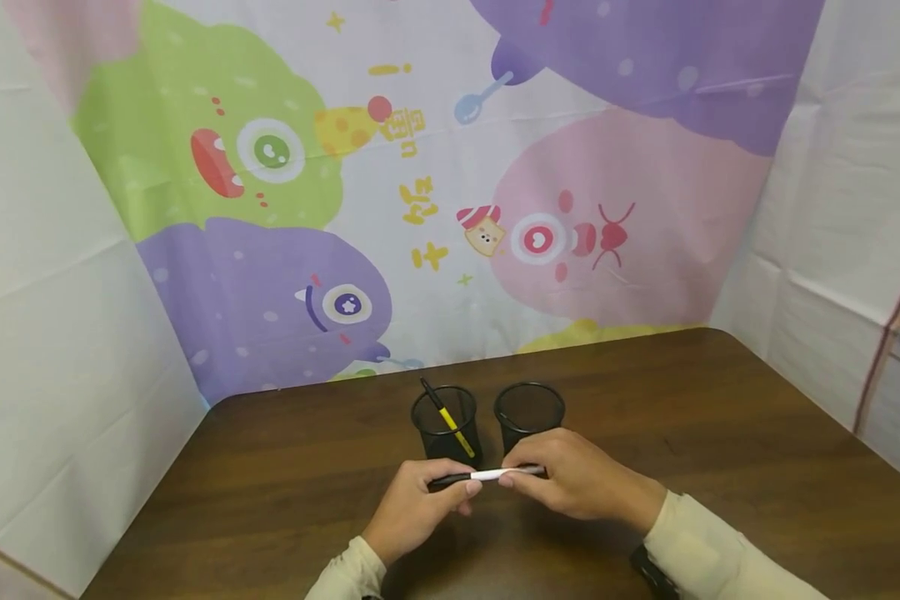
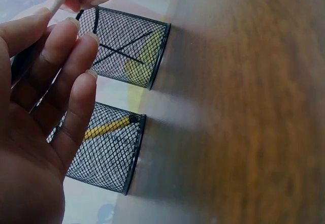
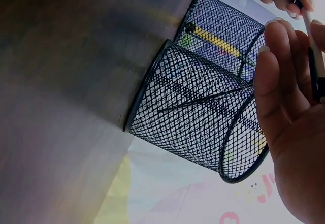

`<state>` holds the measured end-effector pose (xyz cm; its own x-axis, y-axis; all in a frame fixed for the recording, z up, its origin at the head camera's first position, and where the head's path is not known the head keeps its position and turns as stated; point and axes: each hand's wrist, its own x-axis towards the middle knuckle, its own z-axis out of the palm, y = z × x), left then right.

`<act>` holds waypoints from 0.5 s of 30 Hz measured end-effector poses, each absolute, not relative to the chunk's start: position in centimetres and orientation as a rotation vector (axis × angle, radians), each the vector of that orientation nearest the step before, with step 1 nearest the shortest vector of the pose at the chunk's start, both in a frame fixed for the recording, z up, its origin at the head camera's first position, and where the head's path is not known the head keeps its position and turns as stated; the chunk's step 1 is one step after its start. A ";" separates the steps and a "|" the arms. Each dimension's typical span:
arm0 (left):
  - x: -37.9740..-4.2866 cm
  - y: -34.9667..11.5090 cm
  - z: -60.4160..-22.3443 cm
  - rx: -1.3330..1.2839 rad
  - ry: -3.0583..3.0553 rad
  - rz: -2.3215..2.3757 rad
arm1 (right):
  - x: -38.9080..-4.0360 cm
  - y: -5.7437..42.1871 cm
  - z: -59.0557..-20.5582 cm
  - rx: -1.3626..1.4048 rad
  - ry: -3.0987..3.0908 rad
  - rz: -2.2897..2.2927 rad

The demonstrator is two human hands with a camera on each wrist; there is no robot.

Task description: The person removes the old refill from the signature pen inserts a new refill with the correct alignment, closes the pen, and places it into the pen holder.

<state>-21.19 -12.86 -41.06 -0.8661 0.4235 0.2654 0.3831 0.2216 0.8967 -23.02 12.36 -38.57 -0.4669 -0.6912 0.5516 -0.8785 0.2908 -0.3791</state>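
A pen (image 1: 486,476) with a white middle and dark ends lies nearly level between both hands. My left hand (image 1: 414,507) pinches its left dark end between thumb and index finger. Its right end is pinched by my right hand (image 1: 573,479), which partly covers it. In the left wrist view the other fingers of the left hand (image 2: 56,82) extend loosely past the pen. Behind the hands stand two black mesh cups. The left cup (image 1: 420,437) holds a yellow pen (image 1: 450,421) with a black end. Thin dark sticks show through the right cup (image 3: 188,127).
The cups stand upright side by side on a brown wooden table (image 1: 285,467). A printed cloth (image 1: 435,317) hangs behind the table, with pale cloth at both sides. Something black (image 1: 652,571) is partly visible by the right sleeve.
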 end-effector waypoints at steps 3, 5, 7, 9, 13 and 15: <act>-21.2 -12.9 -41.1 0.813 2.428 1.766 | -23.0 12.4 -38.5 1.433 -2.269 0.958; -21.2 -12.9 -41.0 0.814 2.426 1.771 | -23.0 12.4 -38.5 1.433 -2.266 0.970; -21.3 -12.9 -41.1 0.812 2.425 1.774 | -23.0 12.4 -38.5 1.429 -2.268 0.976; -21.3 -12.9 -41.1 0.810 2.424 1.775 | -23.0 12.4 -38.5 1.426 -2.271 0.977; -21.3 -12.9 -41.1 0.816 2.418 1.779 | -23.0 12.5 -38.5 1.424 -2.277 0.977; -21.3 -12.9 -41.2 0.825 2.416 1.778 | -23.0 12.5 -38.6 1.425 -2.274 0.978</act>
<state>-21.31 -12.85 -41.21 -0.8590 0.4288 0.2798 0.3946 0.2063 0.8954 -22.99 12.49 -38.56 -0.4720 -0.6817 0.5590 -0.8746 0.2825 -0.3940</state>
